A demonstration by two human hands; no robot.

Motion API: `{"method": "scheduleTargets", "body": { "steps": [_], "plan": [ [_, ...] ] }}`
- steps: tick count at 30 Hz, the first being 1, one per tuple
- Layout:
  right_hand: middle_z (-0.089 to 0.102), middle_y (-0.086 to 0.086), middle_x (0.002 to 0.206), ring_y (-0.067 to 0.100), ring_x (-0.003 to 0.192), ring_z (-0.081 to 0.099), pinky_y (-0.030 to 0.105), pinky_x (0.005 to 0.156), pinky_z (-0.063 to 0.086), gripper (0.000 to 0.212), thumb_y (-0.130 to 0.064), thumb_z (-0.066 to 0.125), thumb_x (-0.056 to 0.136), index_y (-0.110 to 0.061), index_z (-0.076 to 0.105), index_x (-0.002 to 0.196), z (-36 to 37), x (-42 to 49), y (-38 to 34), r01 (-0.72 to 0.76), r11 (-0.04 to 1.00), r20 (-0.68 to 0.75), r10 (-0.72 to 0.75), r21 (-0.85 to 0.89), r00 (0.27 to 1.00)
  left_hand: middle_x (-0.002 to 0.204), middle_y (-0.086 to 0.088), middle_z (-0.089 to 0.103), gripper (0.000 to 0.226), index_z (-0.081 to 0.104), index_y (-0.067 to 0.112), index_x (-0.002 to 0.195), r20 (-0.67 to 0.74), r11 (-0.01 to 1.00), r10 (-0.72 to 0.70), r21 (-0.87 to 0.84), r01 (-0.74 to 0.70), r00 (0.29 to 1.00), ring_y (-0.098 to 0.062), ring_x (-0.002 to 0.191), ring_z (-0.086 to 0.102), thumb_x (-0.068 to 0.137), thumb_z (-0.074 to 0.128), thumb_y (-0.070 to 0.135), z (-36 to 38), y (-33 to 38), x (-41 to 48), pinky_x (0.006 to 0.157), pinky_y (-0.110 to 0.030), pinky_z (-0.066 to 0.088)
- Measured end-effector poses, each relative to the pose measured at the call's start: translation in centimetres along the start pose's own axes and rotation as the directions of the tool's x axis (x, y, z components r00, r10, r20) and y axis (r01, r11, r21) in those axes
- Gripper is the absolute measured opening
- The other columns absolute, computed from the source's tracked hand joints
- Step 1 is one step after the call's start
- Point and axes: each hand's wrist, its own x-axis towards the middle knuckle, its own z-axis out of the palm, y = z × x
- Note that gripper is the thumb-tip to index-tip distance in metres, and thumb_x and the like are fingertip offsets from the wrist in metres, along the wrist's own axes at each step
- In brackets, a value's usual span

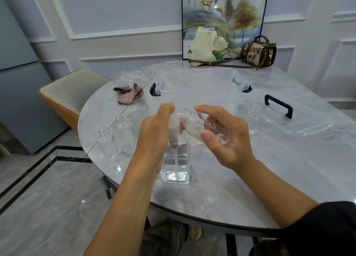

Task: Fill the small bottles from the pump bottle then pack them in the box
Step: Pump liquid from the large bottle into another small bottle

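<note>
A clear square pump bottle [176,165] with liquid stands on the marble table near its front edge. My left hand [154,132] is wrapped over its white pump head, thumb on top. My right hand [221,134] holds a small clear bottle [194,124] tilted, its open neck at the pump spout. Two small open bottles [120,132] stand to the left, and another one [253,117] stands to the right. The clear box [198,88] with black latches sits behind the hands.
The box lid [294,121] with a black handle lies at the right. A pink cloth [130,94] and clear plastic pieces lie back left. A cream tote bag [207,46] and a brown handbag [258,52] stand at the far edge. A chair [71,94] is at left.
</note>
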Motion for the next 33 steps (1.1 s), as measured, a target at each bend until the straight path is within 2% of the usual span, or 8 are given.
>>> {"method": "scheduleTargets", "body": {
  "steps": [3,6,10,14,17,23,28,33],
  "plan": [
    [0.059,-0.003,0.076,0.011,0.063,0.054,0.013,0.067,0.041,0.045,-0.03,0.058,0.094,0.002,0.067,0.123,0.12,0.0,-0.05,-0.01,1.0,-0.018,0.011,0.011,1.0,0.086,-0.012,0.078,0.056,0.079,0.024,0.07,0.009,1.0,0.004,-0.007,-0.004,1.0,-0.03,0.083,0.071,0.095,0.049,0.064,-0.1,-0.13,-0.07,0.092,-0.049,0.054],
    [0.058,0.003,0.072,0.015,0.06,0.054,0.014,0.065,0.041,0.049,-0.037,0.058,0.098,0.002,0.066,0.126,0.17,-0.01,-0.21,-0.005,0.999,-0.022,0.006,0.044,1.0,0.1,-0.016,0.079,0.08,0.079,0.016,0.089,0.033,1.0,0.004,0.004,-0.004,0.999,-0.037,0.104,0.073,0.079,0.043,0.087,-0.21,-0.15,-0.11,0.104,-0.057,0.051],
    [0.058,0.001,0.073,0.014,0.061,0.053,0.012,0.066,0.04,0.046,-0.033,0.057,0.097,0.001,0.065,0.127,0.06,0.01,-0.11,0.002,0.999,-0.032,-0.001,0.038,0.999,0.092,-0.018,0.077,0.099,0.077,0.007,0.084,0.044,0.999,0.029,0.011,-0.03,0.999,-0.033,0.093,0.074,0.076,0.032,0.095,-0.2,-0.12,-0.08,0.103,-0.057,0.052],
    [0.057,-0.02,0.086,-0.002,0.066,0.052,0.009,0.069,0.039,0.047,-0.028,0.057,0.095,0.006,0.066,0.126,0.09,-0.03,0.36,0.017,1.0,-0.039,-0.016,0.02,0.999,0.096,-0.021,0.077,0.089,0.08,0.025,0.072,0.039,0.998,0.057,0.008,-0.057,0.998,-0.039,0.102,0.073,0.075,0.028,0.097,-0.09,0.07,-0.3,0.103,-0.056,0.052],
    [0.056,-0.022,0.088,-0.002,0.067,0.052,0.009,0.069,0.04,0.046,-0.027,0.058,0.094,0.005,0.066,0.126,0.08,-0.12,0.66,0.022,1.0,-0.042,-0.021,0.019,0.999,0.093,-0.018,0.078,0.102,0.078,0.011,0.079,0.036,0.999,0.043,0.027,-0.044,0.998,-0.036,0.098,0.074,0.063,0.032,0.101,-0.16,-0.04,-0.18,0.1,-0.051,0.053],
    [0.056,-0.018,0.085,-0.001,0.066,0.052,0.008,0.069,0.039,0.045,-0.028,0.058,0.094,0.003,0.065,0.126,0.09,-0.18,0.53,0.015,1.0,-0.036,-0.014,0.026,0.999,0.096,-0.019,0.077,0.063,0.078,0.035,0.066,0.01,0.999,0.036,0.013,-0.036,0.999,-0.029,0.085,0.07,0.091,0.042,0.08,0.01,0.02,-0.27,0.094,-0.052,0.052],
    [0.057,-0.014,0.082,0.002,0.065,0.052,0.01,0.067,0.04,0.045,-0.028,0.058,0.094,0.003,0.066,0.126,0.04,-0.13,0.34,0.018,1.0,-0.03,-0.018,0.021,0.999,0.098,-0.019,0.077,0.058,0.078,0.03,0.067,-0.006,1.0,0.008,-0.002,-0.008,1.0,-0.037,0.093,0.073,0.096,0.045,0.067,-0.08,-0.01,-0.11,0.092,-0.053,0.054],
    [0.056,-0.024,0.087,0.0,0.068,0.054,0.013,0.068,0.042,0.046,-0.03,0.063,0.091,0.004,0.071,0.121,-0.36,-0.18,0.53,0.039,0.999,-0.039,-0.039,-0.006,0.998,0.069,-0.007,0.069,0.056,0.072,0.028,0.051,-0.002,0.999,-0.048,-0.022,0.048,0.999,-0.027,0.072,0.059,0.099,0.049,0.046,-0.02,0.29,-0.17,0.075,-0.045,0.051]
  ]
}}
